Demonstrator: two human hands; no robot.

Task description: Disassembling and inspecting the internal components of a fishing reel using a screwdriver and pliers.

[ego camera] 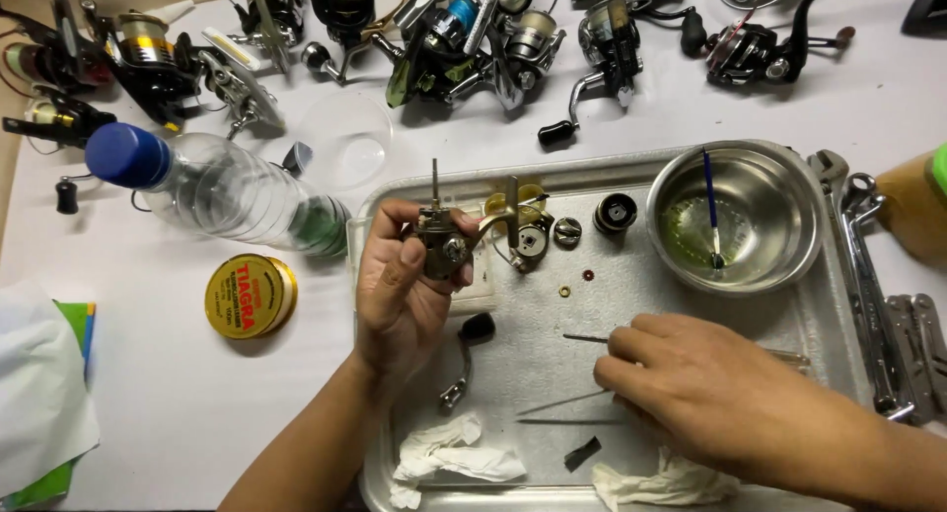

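- We see our left hand in the middle of the frame, held up over the left part of a metal tray.
- Its grip is closed around a small dark reel body, with a thin metal rod sticking straight up out of the top.
- Our right hand lies low in the lower right of the frame, flat on the tray.
- Its fingers are curled down on a thin screwdriver that lies on the tray. We cannot tell if the grip is closed on it or only touching it.
- Two more thin tools lie just below that hand.
- A black reel handle lies on the tray just beside our left wrist.
- Small round reel parts sit in the upper middle of the tray, near the reel body.
- A shiny metal bowl stands in the upper right of the tray, with a blue brush leaning in it.
- Crumpled white tissues lie at the bottom of the tray.
- On the white table, left of the tray, lie a clear bottle with a blue cap and a round yellow tin.
- Many fishing reels lie along the top of the frame.
- Wrenches lie at the right edge.
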